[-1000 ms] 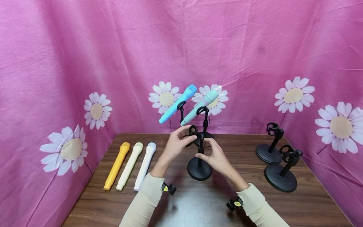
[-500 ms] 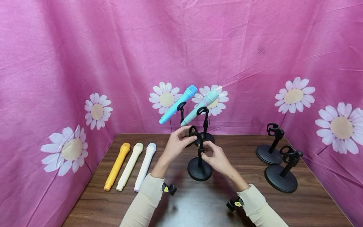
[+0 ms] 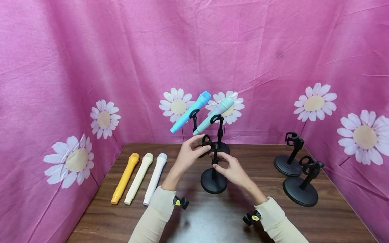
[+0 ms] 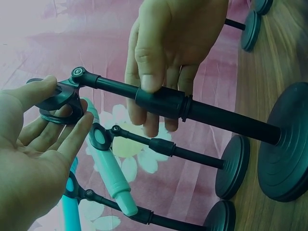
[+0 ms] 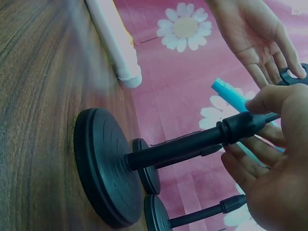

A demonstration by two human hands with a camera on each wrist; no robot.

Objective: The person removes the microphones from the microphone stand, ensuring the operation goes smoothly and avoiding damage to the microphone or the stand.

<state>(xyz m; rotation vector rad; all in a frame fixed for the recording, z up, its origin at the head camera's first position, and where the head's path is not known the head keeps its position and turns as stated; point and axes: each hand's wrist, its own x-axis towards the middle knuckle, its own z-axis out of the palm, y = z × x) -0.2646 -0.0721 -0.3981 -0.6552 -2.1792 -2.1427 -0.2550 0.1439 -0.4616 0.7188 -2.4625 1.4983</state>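
Observation:
A black microphone stand (image 3: 214, 180) stands upright on the table between both hands. My left hand (image 3: 189, 153) pinches the ring-shaped clip (image 4: 72, 109) at its top between thumb and fingers. On the stand's pole, my right hand (image 3: 232, 168) holds the thick collar (image 4: 161, 102), with the thumb on the near side and the fingers behind. No microphone sits in this clip. Behind it, a blue microphone (image 3: 191, 111) and a mint green microphone (image 3: 215, 114) rest tilted in the clips of two more stands.
Orange (image 3: 125, 179), cream (image 3: 138, 179) and white (image 3: 155, 179) microphones lie side by side on the table (image 3: 103, 219) at the left. Two more black stands, a rear stand (image 3: 288, 164) and a front stand (image 3: 301, 191), stand at the right. A pink flowered curtain (image 3: 243, 44) encloses the table.
My right hand has shifted slightly around the pole, its thumb and fingers now at the collar. My left hand keeps its place at the clip, and the stand's base has not moved.

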